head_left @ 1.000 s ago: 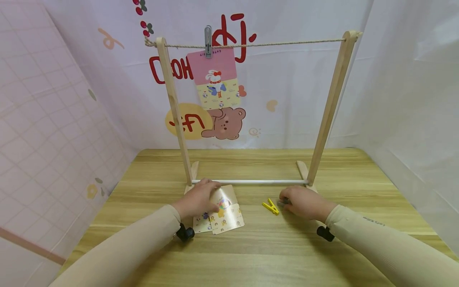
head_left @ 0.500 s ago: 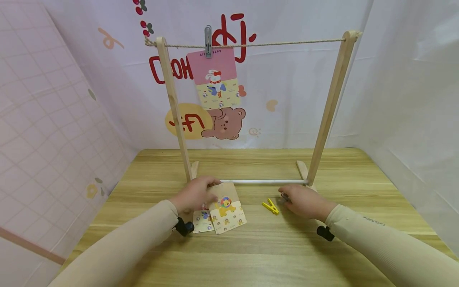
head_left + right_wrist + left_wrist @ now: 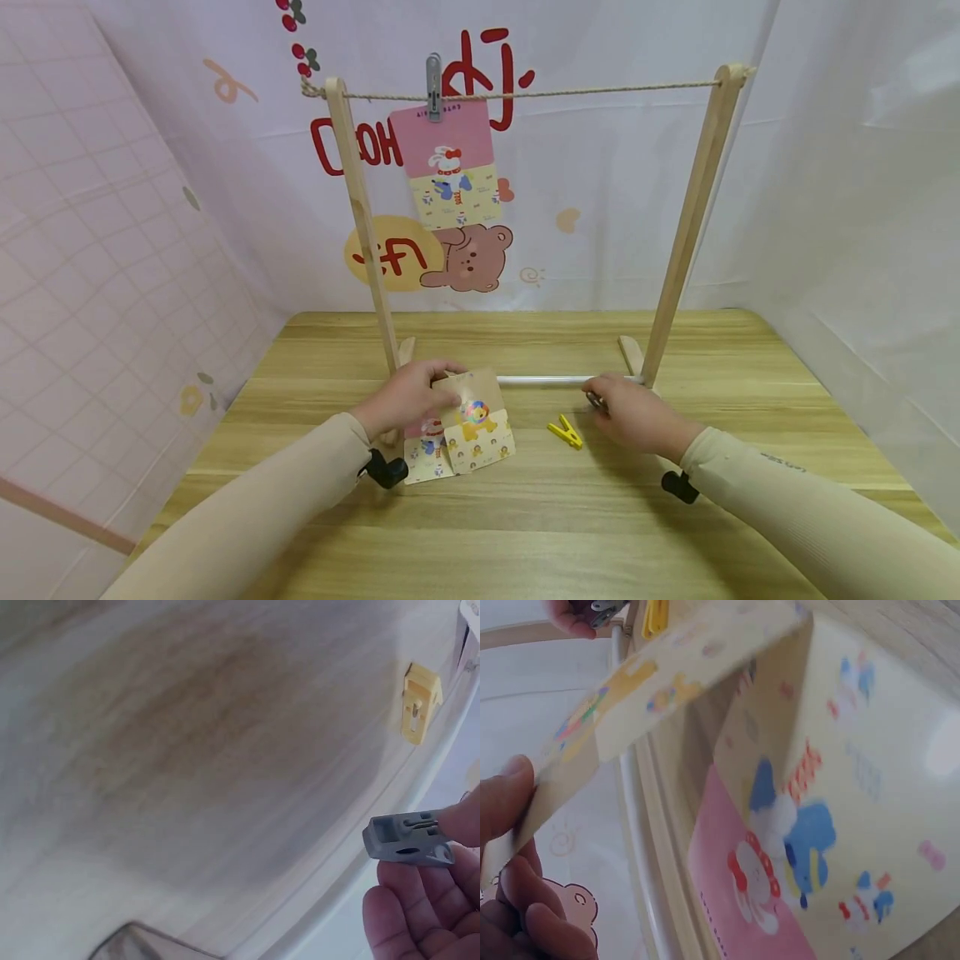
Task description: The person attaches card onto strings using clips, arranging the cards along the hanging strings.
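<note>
My left hand (image 3: 405,396) pinches the top edge of a beige card with a lion print (image 3: 480,437), thumb in front and fingers behind. In the left wrist view this card tilts up over a pink and yellow card (image 3: 810,840), which lies partly covered on the table. My right hand (image 3: 637,412) holds a grey clothespin (image 3: 409,838) between thumb and fingers, just above the table. Left of that hand lies a yellow clothespin (image 3: 566,432).
A wooden frame with two posts (image 3: 688,225) and a white bottom rod (image 3: 540,380) stands behind my hands. Across its top runs a rope (image 3: 585,91), where another grey clothespin (image 3: 434,87) holds a pink and yellow rabbit card (image 3: 450,162).
My left hand has lifted the lion card's top edge and shifted it slightly up and right, uncovering more of the card beneath. The right hand has raised the grey clothespin a little.
</note>
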Demonstrator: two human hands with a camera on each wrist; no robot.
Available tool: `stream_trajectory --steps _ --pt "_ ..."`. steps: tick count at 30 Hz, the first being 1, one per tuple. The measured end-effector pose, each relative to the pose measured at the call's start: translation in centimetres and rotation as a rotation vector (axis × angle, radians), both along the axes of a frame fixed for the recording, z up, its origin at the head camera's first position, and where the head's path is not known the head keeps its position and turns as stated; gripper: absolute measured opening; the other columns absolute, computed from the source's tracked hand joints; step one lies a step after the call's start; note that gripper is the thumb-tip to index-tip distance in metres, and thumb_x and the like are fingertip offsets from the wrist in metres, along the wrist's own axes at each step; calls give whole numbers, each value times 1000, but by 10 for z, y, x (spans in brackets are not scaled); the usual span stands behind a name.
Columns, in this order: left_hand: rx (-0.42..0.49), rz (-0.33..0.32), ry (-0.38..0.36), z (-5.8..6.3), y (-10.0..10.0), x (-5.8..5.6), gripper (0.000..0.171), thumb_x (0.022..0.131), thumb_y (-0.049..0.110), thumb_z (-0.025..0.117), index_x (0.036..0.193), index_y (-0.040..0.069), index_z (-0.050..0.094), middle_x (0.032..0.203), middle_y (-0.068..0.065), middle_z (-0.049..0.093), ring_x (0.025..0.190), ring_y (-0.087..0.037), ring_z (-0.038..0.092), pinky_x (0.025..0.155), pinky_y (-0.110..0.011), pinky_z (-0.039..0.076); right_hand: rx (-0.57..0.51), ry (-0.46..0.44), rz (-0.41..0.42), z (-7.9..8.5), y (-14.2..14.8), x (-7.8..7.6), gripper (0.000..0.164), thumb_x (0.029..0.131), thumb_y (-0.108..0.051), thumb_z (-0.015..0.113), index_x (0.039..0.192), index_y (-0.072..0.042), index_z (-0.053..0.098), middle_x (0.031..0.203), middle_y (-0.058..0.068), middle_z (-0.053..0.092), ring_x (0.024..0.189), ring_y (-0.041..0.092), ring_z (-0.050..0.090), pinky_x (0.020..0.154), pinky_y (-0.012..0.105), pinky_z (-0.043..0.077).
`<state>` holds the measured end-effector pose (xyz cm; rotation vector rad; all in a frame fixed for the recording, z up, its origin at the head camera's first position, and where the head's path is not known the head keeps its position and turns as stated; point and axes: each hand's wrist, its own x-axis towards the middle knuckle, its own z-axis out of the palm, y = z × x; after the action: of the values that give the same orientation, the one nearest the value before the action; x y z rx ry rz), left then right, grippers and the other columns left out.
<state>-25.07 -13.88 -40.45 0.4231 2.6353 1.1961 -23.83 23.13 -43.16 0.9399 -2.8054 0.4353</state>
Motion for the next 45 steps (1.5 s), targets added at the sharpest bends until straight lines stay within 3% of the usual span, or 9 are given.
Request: stream_trajectory --steps 6,9,12,24,29,37,45 --pt "65 -9 22 5 2 0 33 97 24 78 129 19 73 124 0 76 104 -15 69 100 -40 56 -75 -28 -15 5 -2 -1 21 90 2 74 109 1 65 95 3 68 87 17 66 75 39 57" --pt "81 -10 20 7 4 1 29 98 25 77 126 17 74 120 0 76 96 -18 67 87 -35 57 -115 -36 -18 6 -2 -1 22 91 2 74 111 1 64 99 4 69 92 22 71 80 42 60" --pt "103 -9 12 10 6 3 25 100 25 75 123 17 75 110 0 76 84 -23 62 70 -30 51 -164 -45 -15 9 -4 -1 24 92 1 75 114 0 64 102 4 70 94 23 72 83 43 61" --pt "202 17 93 17 14 6 18 102 31 71 111 16 75 81 0 60 62 -15 44 54 -25 37 -425 -70 43 28 -15 5 24 93 5 73 112 -5 64 99 1 75 83 8 69 75 26 60" --pt "238 21 165 18 18 5 17 103 28 71 109 14 76 79 -1 58 63 -15 44 55 -25 37 -483 -43 27 39 -20 7 25 91 9 71 112 -2 64 97 5 75 83 11 69 75 27 60" --pt "235 69 272 26 25 1 16 101 30 73 110 17 77 91 -2 70 77 -18 57 65 -28 47 -504 -9 11 50 -23 5 24 91 6 74 112 -2 65 96 6 75 82 13 69 74 29 60" --pt "245 81 342 38 31 -7 13 100 29 74 100 16 76 83 -2 64 71 -21 53 61 -28 41 -530 16 -8 62 -24 6 25 94 0 77 115 -3 65 94 4 73 83 18 70 70 24 57"
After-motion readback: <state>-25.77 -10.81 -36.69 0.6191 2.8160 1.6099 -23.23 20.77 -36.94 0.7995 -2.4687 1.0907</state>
